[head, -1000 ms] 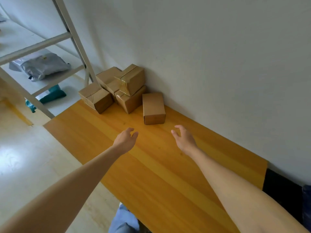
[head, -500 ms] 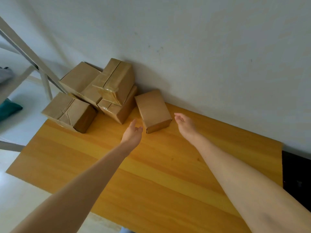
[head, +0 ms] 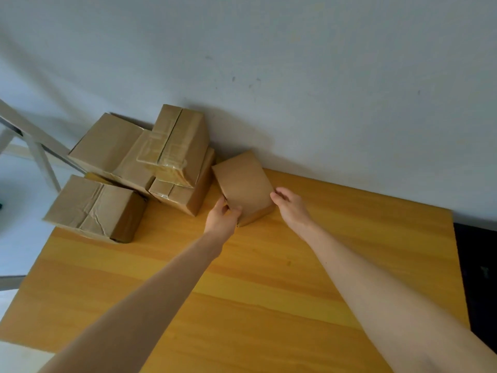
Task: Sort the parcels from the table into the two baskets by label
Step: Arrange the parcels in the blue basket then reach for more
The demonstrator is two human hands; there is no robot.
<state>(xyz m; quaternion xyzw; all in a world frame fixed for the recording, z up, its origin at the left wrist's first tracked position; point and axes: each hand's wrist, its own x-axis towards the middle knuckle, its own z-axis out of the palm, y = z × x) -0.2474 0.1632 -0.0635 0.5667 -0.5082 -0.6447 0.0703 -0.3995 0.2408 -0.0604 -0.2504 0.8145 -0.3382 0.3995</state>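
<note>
A small plain cardboard parcel (head: 243, 183) lies on the orange wooden table (head: 258, 292) near the wall. My left hand (head: 222, 218) grips its near left corner, thumb on top. My right hand (head: 291, 205) presses its fingertips against the parcel's right edge. No label shows on the top face. To the left, several taped cardboard parcels sit in a pile (head: 150, 162) against the wall, one of them (head: 91, 208) closest to the table's left edge. The two baskets are out of view.
A white wall rises right behind the table. White metal rack legs (head: 35, 146) stand beyond the table's left end. A dark object (head: 476, 278) borders the table's right edge. Bare tabletop lies under my forearms.
Both hands reached forward and closed in on the small parcel, the left one taking its corner. My head moved closer and turned right, so the rack mostly left the view.
</note>
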